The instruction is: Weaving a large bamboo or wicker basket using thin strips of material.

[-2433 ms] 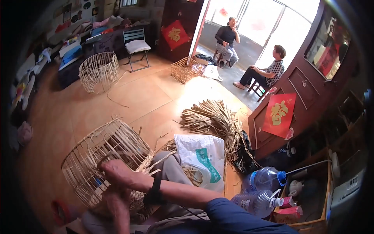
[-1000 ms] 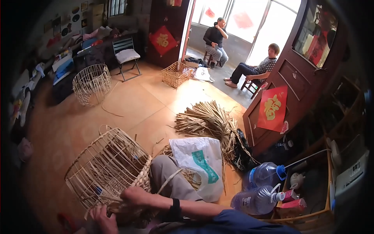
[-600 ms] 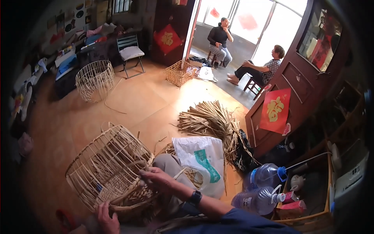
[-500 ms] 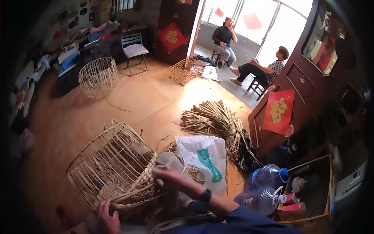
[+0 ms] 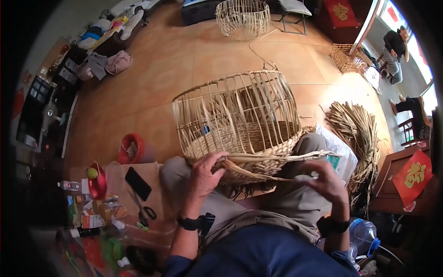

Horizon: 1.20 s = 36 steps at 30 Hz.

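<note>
A round basket (image 5: 258,134) lies tipped on its side against my lap, its body of upright stakes and a tightly braided band of straw near me. My left hand (image 5: 206,173) is closed at the near edge of the weave, thumb and fingers pinching a tan straw strand (image 5: 244,171). That strand stretches to the right toward my right hand (image 5: 325,180), whose curled fingers are at its thin end, slightly blurred. A second, paler straw strand (image 5: 300,157) runs just above it, past the basket's right side. The inside of the basket is partly hidden by the stakes.
A straw bundle (image 5: 355,134) and a white plastic bag (image 5: 339,147) lie at the right. Scissors (image 5: 145,210) and a black phone (image 5: 138,183) rest at the left by a red bin (image 5: 131,147). Another open-stake basket (image 5: 243,21) stands far off; water bottles (image 5: 364,235) are at lower right.
My view has swung left and down, so the basket now sits mid-picture. My right hand has moved away from the weave to the right, and a strand now stretches between my hands.
</note>
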Each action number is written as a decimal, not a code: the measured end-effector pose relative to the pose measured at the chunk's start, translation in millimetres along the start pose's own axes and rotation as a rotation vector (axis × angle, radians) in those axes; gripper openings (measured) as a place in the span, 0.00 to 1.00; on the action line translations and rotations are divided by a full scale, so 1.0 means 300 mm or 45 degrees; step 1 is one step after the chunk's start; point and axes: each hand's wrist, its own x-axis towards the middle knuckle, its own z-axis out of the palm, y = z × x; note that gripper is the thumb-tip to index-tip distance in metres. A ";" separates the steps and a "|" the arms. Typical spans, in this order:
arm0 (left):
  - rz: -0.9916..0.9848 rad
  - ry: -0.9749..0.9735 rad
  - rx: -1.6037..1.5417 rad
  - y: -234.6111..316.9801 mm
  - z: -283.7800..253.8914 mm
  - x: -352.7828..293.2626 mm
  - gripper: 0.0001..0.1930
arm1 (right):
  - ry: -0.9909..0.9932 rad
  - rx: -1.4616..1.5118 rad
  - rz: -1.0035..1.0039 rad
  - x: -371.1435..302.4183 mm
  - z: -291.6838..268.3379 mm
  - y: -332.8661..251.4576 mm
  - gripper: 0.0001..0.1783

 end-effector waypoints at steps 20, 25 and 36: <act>0.227 0.234 0.049 -0.072 0.042 0.002 0.16 | -0.438 1.442 -0.043 0.188 0.114 -0.217 0.21; 0.141 0.286 0.081 -0.041 0.059 0.018 0.12 | 0.197 1.277 -0.250 0.201 0.040 0.018 0.11; 0.029 0.154 0.230 -0.031 0.034 0.015 0.10 | -0.111 0.164 -0.327 0.446 0.375 -0.122 0.14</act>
